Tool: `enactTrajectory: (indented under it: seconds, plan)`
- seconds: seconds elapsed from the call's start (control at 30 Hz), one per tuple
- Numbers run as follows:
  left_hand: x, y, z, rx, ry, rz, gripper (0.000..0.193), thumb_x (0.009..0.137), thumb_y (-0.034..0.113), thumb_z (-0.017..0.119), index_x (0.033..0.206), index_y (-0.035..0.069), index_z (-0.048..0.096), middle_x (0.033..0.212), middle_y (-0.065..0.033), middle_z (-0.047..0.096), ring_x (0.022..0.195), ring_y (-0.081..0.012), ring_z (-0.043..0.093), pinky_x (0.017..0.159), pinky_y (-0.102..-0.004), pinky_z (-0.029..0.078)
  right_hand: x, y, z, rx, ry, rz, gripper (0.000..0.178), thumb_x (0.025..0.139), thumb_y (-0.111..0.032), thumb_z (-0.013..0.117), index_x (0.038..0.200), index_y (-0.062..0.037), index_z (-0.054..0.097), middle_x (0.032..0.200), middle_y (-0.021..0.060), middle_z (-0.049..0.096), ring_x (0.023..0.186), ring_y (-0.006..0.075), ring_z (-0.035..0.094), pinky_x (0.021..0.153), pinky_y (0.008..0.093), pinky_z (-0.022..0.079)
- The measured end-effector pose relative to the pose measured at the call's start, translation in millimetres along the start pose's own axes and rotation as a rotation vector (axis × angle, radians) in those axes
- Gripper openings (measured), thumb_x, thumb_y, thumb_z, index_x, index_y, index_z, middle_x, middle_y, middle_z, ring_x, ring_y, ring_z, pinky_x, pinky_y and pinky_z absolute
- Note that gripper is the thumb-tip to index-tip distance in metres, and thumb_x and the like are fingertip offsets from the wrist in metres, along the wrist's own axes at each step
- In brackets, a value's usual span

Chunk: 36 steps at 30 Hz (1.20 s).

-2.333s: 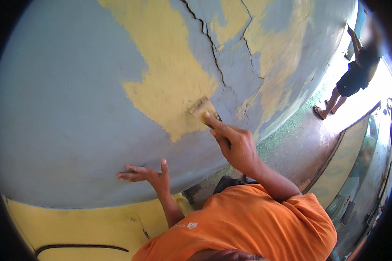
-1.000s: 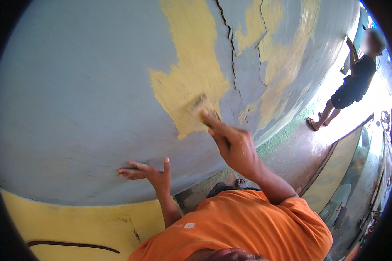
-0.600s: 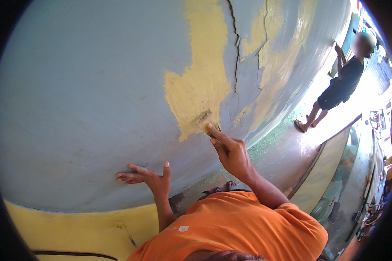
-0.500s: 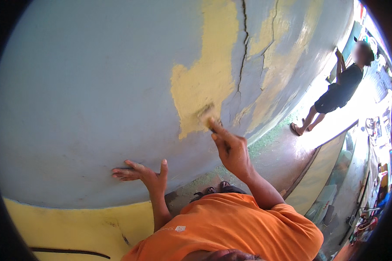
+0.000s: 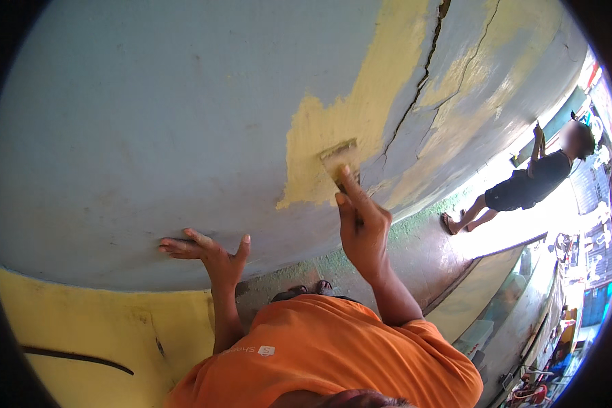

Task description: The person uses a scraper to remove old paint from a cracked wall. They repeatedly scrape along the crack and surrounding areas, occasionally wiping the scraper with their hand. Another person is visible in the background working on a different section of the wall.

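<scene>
Blue-grey curved wall (image 5: 149, 136), 10 o'clock: matt, mostly smooth, faintly smudged. Broad pale-yellow coated patch (image 5: 364, 95), 12 to 1 o'clock: opaque, streaky, matt-looking, ragged-edged. Yellow smears (image 5: 464, 85) near 2 o'clock had a glossier sheen. Long dark jagged crack (image 5: 426, 71), 1 to 2 o'clock: rough, broken edges. Flat rectangular scraper (image 5: 340, 160), just off centre toward 1 o'clock: dull, smeared face; metal or plastic unclear. Orange short-sleeved cloth shirt (image 5: 347, 357), 6 o'clock: matt, softly creased, small white print. Yellow panel (image 5: 88, 313), 8 o'clock: smooth, scuffed. Black cloth shorts (image 5: 512, 192), 3 o'clock: matt.
</scene>
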<state>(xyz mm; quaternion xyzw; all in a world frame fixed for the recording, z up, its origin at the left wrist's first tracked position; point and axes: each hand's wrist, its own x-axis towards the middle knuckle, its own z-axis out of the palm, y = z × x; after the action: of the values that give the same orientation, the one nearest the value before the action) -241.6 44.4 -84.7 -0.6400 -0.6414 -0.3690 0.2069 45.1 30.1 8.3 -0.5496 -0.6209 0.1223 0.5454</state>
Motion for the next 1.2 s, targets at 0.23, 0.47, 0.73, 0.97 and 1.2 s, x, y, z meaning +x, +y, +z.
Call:
enactTrajectory:
  seconds: [0.23, 0.47, 0.73, 0.97, 1.2]
  plan:
    - [-3.4, -0.2, 1.5, -0.028, -0.034, -0.047, 0.133, 0.082, 0.08, 0.063, 0.165, 0.015, -0.018, 0.16, -0.0321, -0.037, 0.147, -0.0554, -0.034, 0.107, -0.0815, -0.01, -19.2, 9.3, 21.4, 0.011, -0.012, -0.059, 0.049, 0.093, -0.006, 0.073, 0.14, -0.02, 0.067, 0.072, 0.0116, 0.066, 0.055, 0.0251, 0.063, 0.054, 0.0377, 0.051]
    - [1.0, -3.1, 0.6, -0.052, -0.053, -0.008, 0.137, 0.081, 0.078, 0.067, 0.163, 0.013, -0.022, 0.157, -0.0332, -0.042, 0.146, -0.0546, -0.037, 0.107, -0.0801, -0.014, -13.7, 2.7, 11.4, 0.05, -0.015, -0.081, 0.048, 0.094, 0.001, 0.07, 0.14, -0.0113, 0.065, 0.074, 0.0154, 0.064, 0.053, 0.0196, 0.049, 0.055, 0.0294, 0.047]
    - [-1.0, -7.3, 1.1, -0.077, -0.098, -0.05, 0.139, 0.08, 0.079, 0.067, 0.162, 0.014, -0.025, 0.155, -0.0323, -0.045, 0.144, -0.0548, -0.039, 0.107, -0.0807, -0.013, -23.9, 7.4, 23.4, 0.017, 0.017, 0.026, 0.051, 0.094, -0.008, 0.071, 0.143, -0.0226, 0.064, 0.069, 0.01, 0.063, 0.053, 0.026, 0.059, 0.052, 0.0383, 0.05]
    - [-0.2, -6.3, 6.1, -0.047, -0.092, -0.036, 0.141, 0.077, 0.083, 0.065, 0.163, 0.013, -0.023, 0.158, -0.0332, -0.04, 0.146, -0.0572, -0.034, 0.106, -0.0828, -0.006, -20.7, 2.5, 29.4, -0.017, 0.03, 0.042, 0.049, 0.095, -0.007, 0.071, 0.142, -0.0208, 0.065, 0.075, 0.0116, 0.068, 0.057, 0.0269, 0.065, 0.055, 0.0375, 0.052]
    - [0.2, -9.6, 5.1, -0.107, -0.109, -0.002, 0.138, 0.079, 0.083, 0.063, 0.163, 0.016, -0.022, 0.155, -0.0355, -0.042, 0.143, -0.0577, -0.039, 0.103, -0.0834, -0.014, -27.7, -4.7, 34.0, 0.041, -0.017, 0.081, 0.049, 0.095, -0.006, 0.071, 0.141, -0.0198, 0.065, 0.082, 0.0156, 0.072, 0.062, 0.0296, 0.067, 0.059, 0.0376, 0.054]
